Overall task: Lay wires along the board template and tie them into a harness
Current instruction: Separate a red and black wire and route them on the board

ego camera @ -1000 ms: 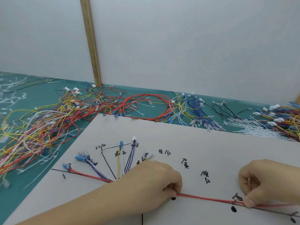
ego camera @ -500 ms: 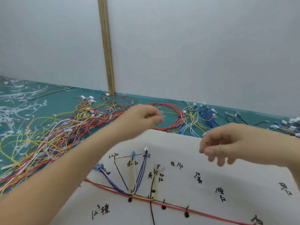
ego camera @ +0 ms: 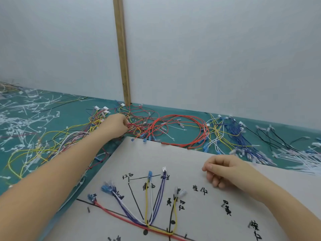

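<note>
From the head view, my left hand [ego camera: 116,125] reaches out over the mat [ego camera: 73,108] into the tangled pile [ego camera: 139,122] just beyond the board [ego camera: 173,157], fingers curled down among thin red strands. It looks like I am pinching one, but I cannot tell which wire, or whether I truly have it. My right hand [ego camera: 224,170] hovers above the board with its fingers loosely curled, holding nothing.

The job looks partly done. On the board a red wire [ego camera: 111,212] already runs along the drawn trunk line, and blue-white [ego camera: 121,204], yellow [ego camera: 147,202], white and purple wires [ego camera: 160,195] fan up from it to their marked branches, with a short yellow loop [ego camera: 175,214] further right. Several hand-written labels on the right half have no wire beside them yet, so I judge that more runs are left to lay. I see no ties on the laid bundle, so the binding seems still to come.

The board is matt grey card with black marker lines and dots. The wires are thin, glossy and springy, holding loose coils, and end in small blue sleeves or white plastic plugs. White cable ties [ego camera: 305,159] lie in a stiff, straight heap at the far right, with more strewn at the left. The mat is teal.
</note>
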Demonstrator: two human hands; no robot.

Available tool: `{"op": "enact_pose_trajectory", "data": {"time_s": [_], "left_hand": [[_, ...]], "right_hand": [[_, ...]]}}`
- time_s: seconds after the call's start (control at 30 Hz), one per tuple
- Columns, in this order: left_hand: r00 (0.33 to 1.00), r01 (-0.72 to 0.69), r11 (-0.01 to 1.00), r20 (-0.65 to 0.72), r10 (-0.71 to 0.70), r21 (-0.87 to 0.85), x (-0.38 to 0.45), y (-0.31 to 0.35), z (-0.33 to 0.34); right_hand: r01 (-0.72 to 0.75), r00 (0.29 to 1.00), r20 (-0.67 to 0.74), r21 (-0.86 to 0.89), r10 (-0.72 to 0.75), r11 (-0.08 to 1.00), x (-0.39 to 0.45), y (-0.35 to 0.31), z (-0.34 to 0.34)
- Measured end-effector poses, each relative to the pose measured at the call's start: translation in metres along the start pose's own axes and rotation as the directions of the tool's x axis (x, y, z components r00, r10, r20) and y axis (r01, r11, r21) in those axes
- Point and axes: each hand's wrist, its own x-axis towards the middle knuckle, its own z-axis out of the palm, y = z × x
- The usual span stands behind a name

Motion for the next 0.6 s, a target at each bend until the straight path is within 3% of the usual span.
{"op": "enact_pose_trajectory", "data": {"time_s": [0.1,0.27,0.33,0.43,0.5,0.6], "left_hand": [[1.000,0.003,0.991,-0.005,-0.004,-0.131,0.005,-0.001,-0.008],[0.999,-0.006,0.983,-0.053,-0.004,-0.184,0.012,-0.007,-0.016],[0.997,-0.025,0.942,-0.077,-0.001,-0.335,0.014,-0.004,-0.022],[0.994,0.101,0.812,0.092,-0.059,-0.574,0.018,0.003,-0.029],[0.971,0.156,0.887,0.233,-0.057,-0.435,0.014,0.004,-0.028],[0.978,-0.019,0.991,0.204,0.046,-0.132,0.008,0.001,-0.018]], "right_hand": [[0.007,0.999,-0.039,-0.016,-0.007,1.000,0.003,0.004,0.003],[0.020,0.996,-0.082,-0.026,-0.022,0.999,0.005,0.005,0.005],[0.023,0.996,-0.088,-0.025,-0.025,0.999,0.005,0.005,0.005],[0.020,0.995,-0.093,-0.028,-0.023,0.999,0.006,0.005,0.005],[0.019,0.995,-0.097,-0.032,-0.023,0.999,0.006,0.006,0.005],[0.015,0.995,-0.101,-0.033,-0.019,0.999,0.007,0.007,0.005]]}}
